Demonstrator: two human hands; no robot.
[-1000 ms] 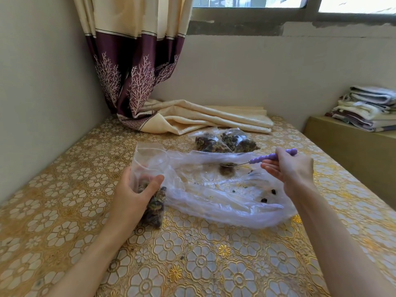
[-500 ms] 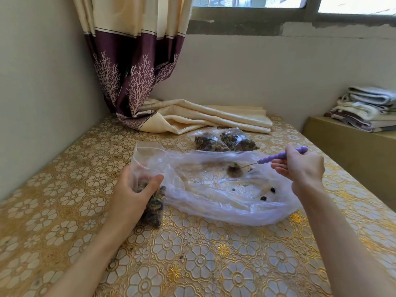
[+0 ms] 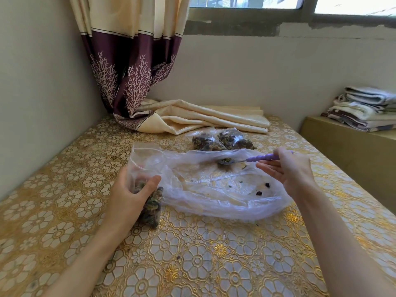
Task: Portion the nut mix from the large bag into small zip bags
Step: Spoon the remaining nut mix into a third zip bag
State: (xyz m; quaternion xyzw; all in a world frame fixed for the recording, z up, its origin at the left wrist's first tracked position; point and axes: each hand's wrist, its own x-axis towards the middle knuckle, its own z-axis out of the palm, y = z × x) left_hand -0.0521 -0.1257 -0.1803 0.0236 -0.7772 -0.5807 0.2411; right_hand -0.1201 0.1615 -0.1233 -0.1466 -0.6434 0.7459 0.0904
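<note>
The bench (image 3: 192,264) has a gold flower cloth on it. A long curtain (image 3: 137,67) hangs far behind the left hand, and its end lies folded on the bench. A pile of folded towels (image 3: 364,110) sits on a low cabinet (image 3: 351,155), far off past the right hand.

The large bag (image 3: 214,189) lies flat between the two hands. It is clear and almost used up, with only a few bits of nut mix (image 3: 262,189) inside, just below the right hand.

The left hand (image 3: 128,196) curls its grip around a small zip bag (image 3: 147,189). This bag stands with its mouth open at the top and nut mix in its bottom half.

Two filled zip bags (image 3: 222,139) lie side by side behind the large bag, up and left of the right hand.

The right hand (image 3: 289,168) pinches the purple handle of a spoon (image 3: 242,160). The other fingers are spread out. The spoon bowl points toward the left hand, holds some mix and is inside the large bag.
</note>
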